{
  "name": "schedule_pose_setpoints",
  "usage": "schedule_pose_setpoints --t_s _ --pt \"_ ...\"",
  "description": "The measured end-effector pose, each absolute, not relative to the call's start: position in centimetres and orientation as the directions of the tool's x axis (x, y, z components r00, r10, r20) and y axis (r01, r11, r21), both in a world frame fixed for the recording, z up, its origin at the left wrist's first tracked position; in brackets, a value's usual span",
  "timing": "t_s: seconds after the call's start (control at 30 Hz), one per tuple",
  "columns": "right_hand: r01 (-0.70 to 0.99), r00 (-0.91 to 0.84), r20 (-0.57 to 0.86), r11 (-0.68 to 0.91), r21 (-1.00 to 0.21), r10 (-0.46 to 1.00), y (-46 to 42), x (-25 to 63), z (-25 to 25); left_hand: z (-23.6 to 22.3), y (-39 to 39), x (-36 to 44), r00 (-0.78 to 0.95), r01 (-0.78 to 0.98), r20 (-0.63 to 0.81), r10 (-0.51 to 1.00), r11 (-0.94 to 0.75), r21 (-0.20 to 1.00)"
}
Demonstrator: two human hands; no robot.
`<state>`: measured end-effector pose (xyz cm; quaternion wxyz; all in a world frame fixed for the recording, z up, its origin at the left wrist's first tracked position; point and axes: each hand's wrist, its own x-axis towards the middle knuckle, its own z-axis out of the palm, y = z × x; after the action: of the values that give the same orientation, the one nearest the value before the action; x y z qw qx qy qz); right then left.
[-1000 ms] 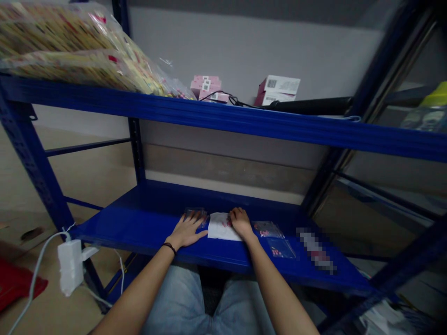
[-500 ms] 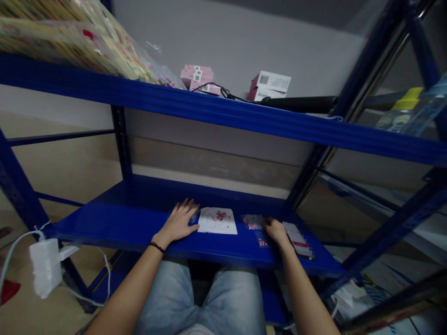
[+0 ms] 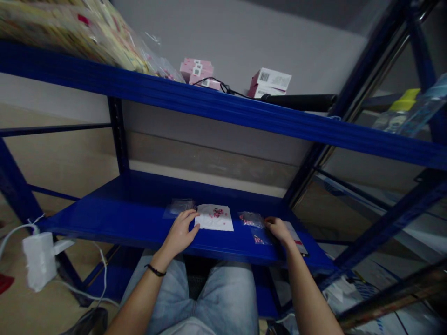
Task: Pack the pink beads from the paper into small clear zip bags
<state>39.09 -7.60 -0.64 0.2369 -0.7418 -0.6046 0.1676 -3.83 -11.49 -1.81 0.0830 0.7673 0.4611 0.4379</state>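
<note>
My left hand [image 3: 181, 231] rests on the lower blue shelf [image 3: 115, 218], fingers loosely curled, its fingertips touching the left edge of a white sheet [image 3: 215, 217] that carries a small heap of pink bits. A clear plastic bag [image 3: 178, 207] lies just beyond that hand. My right hand [image 3: 279, 229] is further right on the shelf, fingers bent over a white and red card [image 3: 296, 236]. Between the hands lie two small clear bags with pink bits [image 3: 252, 219]; one is at the right hand's fingertips.
The upper blue shelf [image 3: 223, 109] holds bagged yellow packets [image 3: 70, 32], pink boxes [image 3: 197, 72], a white and pink box [image 3: 270, 83] and a black tube [image 3: 300, 101]. A white power adapter [image 3: 38, 260] hangs at the left. Another rack with a bottle [image 3: 401, 111] stands right.
My right hand left the white sheet and moved right to the card and small bags. My left hand drew back off the clear bag toward the sheet's edge. The view shifted right.
</note>
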Motion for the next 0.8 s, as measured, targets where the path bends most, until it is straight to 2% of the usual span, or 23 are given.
schedule_pose_setpoints --t_s 0.1,0.27,0.57,0.6,0.67,0.73,0.8 --pt "0.868 0.199 0.033 -0.161 -0.47 0.979 -6.8 38.6 -1.4 -2.0 -12.1 -3.5 0.195 0.615 0.585 0.787 -0.563 0.553" --pt "0.905 0.287 0.072 -0.246 -0.347 0.955 -5.8 37.8 -2.0 -2.8 -13.4 -3.1 0.199 0.571 0.536 0.82 -0.542 0.617" --pt "0.907 0.307 0.112 -0.255 -0.336 0.945 -6.5 38.5 0.7 -3.2 -15.2 -3.1 0.143 0.521 0.5 0.854 -0.494 0.696" --pt "0.889 0.316 0.11 -0.254 -0.381 0.942 -6.9 38.5 1.1 -2.8 -15.3 -3.0 0.127 0.516 0.509 0.852 -0.495 0.7" --pt "0.782 0.324 0.106 -0.204 -0.588 0.94 -7.9 37.8 1.8 -1.9 -15.7 -2.6 0.092 0.494 0.524 0.847 -0.496 0.714" --pt "0.529 0.302 0.124 -0.058 -0.846 0.945 -9.5 35.9 2.8 -0.6 -16.2 -1.7 0.068 0.454 0.527 0.847 -0.497 0.74" --pt "0.237 0.263 0.181 0.119 -0.964 0.948 -11.7 32.7 3.8 1.2 -17.2 -0.6 0.067 0.398 0.524 0.849 -0.505 0.766"
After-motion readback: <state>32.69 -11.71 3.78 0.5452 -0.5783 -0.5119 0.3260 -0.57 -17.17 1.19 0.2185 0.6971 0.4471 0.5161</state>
